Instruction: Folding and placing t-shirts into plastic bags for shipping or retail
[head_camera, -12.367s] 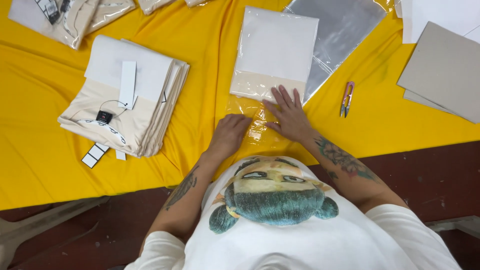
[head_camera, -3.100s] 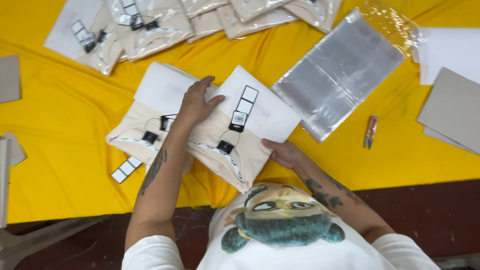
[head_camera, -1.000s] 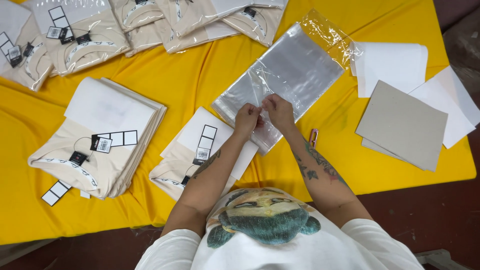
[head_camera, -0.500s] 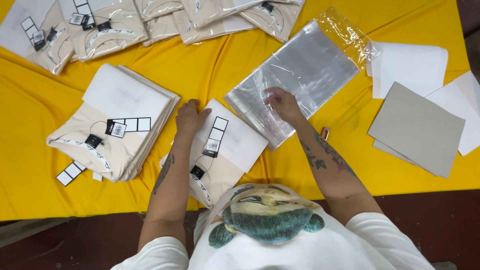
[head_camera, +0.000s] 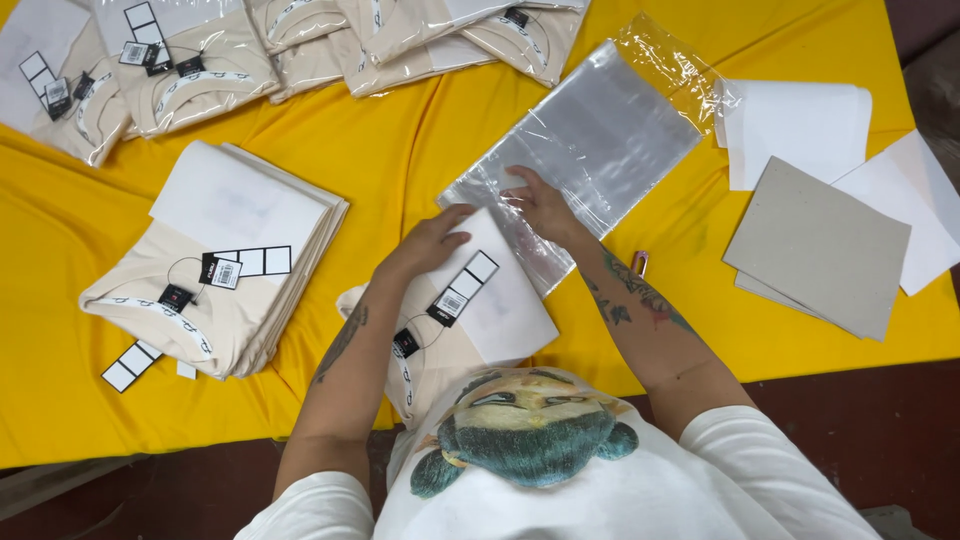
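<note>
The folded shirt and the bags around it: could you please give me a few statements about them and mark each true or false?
1. The left hand rests on the folded shirt. True.
2. The right hand holds the grey cardboard sheet. False: it presses on the clear plastic bag.
3. The tablecloth is yellow. True.
4. The stack of folded shirts lies right of the person. False: it lies to the left.

We see a glossy, crinkled clear plastic bag, a matt cream cloth shirt, smooth yellow cloth on the desk, and rough grey cardboard.
</note>
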